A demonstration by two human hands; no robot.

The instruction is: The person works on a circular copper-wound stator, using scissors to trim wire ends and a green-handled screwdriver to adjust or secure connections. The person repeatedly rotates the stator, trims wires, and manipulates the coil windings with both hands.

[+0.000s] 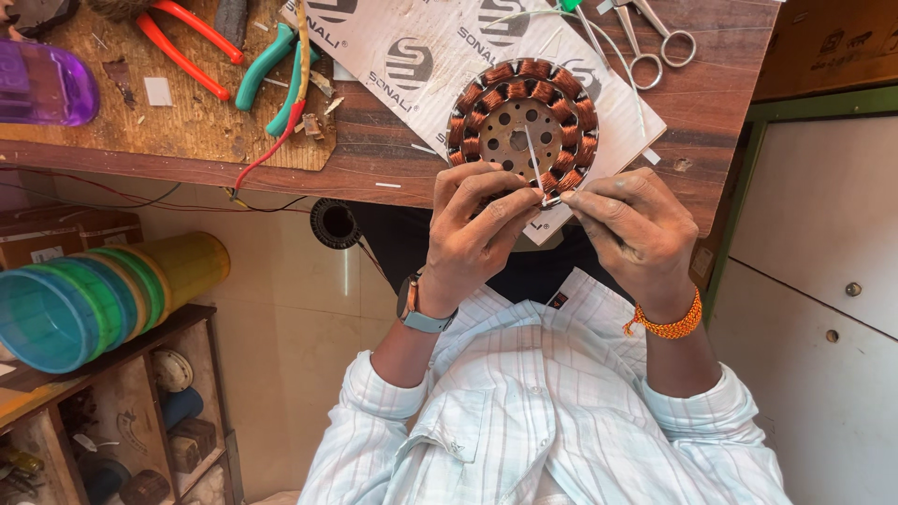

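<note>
A round motor stator (522, 120) with copper wire coils around its rim lies on a white printed sheet (412, 47) on the wooden table (720, 103). A thin white strip (532, 154) rises from the stator's near rim across its perforated metal centre. My left hand (472, 229), with a grey watch on the wrist, pinches the lower end of the strip at the rim. My right hand (636, 234), with an orange bead bracelet on the wrist, meets it from the right, fingertips closed on the same spot. What lies between the fingertips is mostly hidden.
Scissors (658, 39) lie at the table's far side. Red-handled pliers (187, 42), green-handled pliers (273, 70) and a purple plastic container (42, 84) sit on a board at the left. Stacked coloured tubs (94, 299) rest on a shelf below. A white cabinet (823, 281) stands to the right.
</note>
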